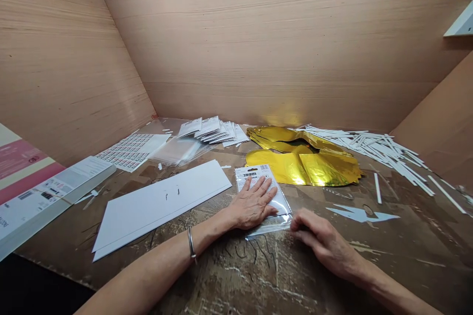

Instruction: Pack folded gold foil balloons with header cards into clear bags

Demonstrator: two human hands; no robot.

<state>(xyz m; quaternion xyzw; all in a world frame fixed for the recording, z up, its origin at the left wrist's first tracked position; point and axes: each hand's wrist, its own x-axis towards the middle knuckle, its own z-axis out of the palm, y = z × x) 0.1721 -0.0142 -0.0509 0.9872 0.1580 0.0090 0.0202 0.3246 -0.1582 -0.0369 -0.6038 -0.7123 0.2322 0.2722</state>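
A clear plastic packet (258, 177) with a white header card lies flat on the worn brown table (258, 275). My left hand (254, 203) rests flat on it, fingers stretched out and pressing it down. My right hand (325, 243) is at the packet's near right corner, fingers curled and pinching the clear flap edge (269, 226). A metal bangle is on my left wrist. Folded gold foil balloons (303, 157) lie in a pile just beyond the packet.
A long white card sheet (158, 202) lies left of my hands. Behind it are a sticker sheet (129, 150), clear bags (177, 150) and a fan of header cards (212, 130). White straws (384, 150) are heaped at the right. A boxed stack (40, 192) sits far left. Wooden walls enclose the table.
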